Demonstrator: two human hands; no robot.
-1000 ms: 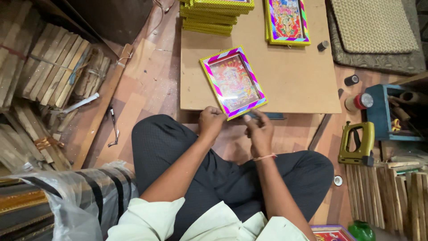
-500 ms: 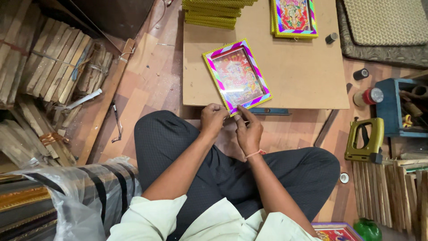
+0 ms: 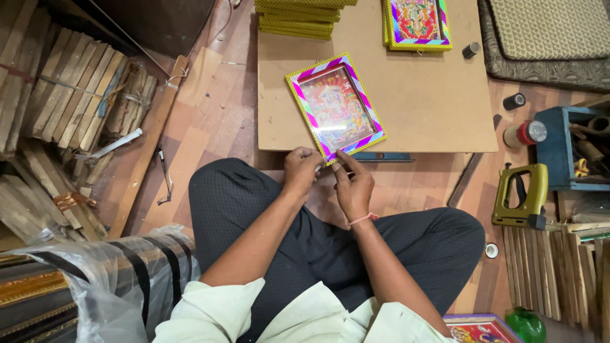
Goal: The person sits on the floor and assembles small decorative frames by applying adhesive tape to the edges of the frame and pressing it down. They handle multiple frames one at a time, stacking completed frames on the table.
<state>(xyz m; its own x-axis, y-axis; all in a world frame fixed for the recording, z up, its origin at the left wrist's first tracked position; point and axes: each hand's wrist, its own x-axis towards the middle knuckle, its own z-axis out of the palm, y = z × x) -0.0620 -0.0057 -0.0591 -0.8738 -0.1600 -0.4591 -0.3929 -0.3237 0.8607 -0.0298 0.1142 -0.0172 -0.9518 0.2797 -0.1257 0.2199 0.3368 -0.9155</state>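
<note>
Since half a second ago both hands have slid a little left along the near edge of the board, staying together at the framed picture's near corner. Left hand [image 3: 301,168] is curled, fingertips pinched on that corner; right hand [image 3: 353,185] lies just beside it, index finger stretched onto the frame's edge, other fingers folded, whether they grip anything cannot be told. Beyond them the framed picture [image 3: 335,107], with its pink and yellow border, lies flat and tilted on the brown board [image 3: 432,108]. Farther back sit a stack of yellow frames [image 3: 298,16] and more framed pictures [image 3: 416,22]. A green staple gun [image 3: 521,195] lies on the floor to the right.
</note>
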